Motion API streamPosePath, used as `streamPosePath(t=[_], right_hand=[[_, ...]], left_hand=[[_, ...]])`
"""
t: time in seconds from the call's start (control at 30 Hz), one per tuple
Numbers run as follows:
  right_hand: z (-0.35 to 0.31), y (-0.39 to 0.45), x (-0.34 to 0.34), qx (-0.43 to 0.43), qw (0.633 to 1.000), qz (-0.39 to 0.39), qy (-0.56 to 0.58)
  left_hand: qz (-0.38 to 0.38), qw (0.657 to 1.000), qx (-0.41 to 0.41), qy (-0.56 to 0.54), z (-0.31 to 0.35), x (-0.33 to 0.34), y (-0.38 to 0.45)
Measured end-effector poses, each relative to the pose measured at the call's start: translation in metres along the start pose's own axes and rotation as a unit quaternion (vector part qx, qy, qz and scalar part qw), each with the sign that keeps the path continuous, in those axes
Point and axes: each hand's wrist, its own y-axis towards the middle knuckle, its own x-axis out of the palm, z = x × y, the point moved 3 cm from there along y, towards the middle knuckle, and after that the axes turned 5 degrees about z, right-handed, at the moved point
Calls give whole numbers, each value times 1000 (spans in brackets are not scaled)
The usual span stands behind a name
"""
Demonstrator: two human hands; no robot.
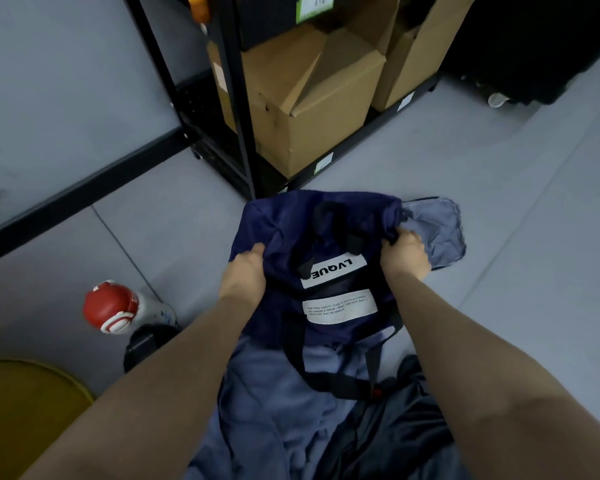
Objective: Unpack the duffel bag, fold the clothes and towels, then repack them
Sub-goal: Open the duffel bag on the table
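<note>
A navy duffel bag [288, 223] with black straps and two white labels is held up over the grey floor, its far end away from me. My left hand [245, 271] grips the bag's fabric on its left side. My right hand [407, 254] grips the fabric on its right side, beside a lighter grey-blue flap [437, 230]. Below the bag, a blue-grey cloth [271, 403] spills out toward me. A dark garment [409, 427] lies crumpled to its right.
A black metal shelf rack [236, 109] with cardboard boxes [312, 109] stands just beyond the bag. A red-capped white bottle [118, 306] lies on the floor at the left beside a black object [146, 341]. A yellow round surface [25, 403] fills the lower left corner.
</note>
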Motion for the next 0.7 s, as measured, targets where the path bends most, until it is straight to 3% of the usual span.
streamPosePath(t=[0.7], right_hand=[[-89,-139,-206,-147,988,35,32]], left_hand=[[133,985,-44,-101,26,-244,-138]])
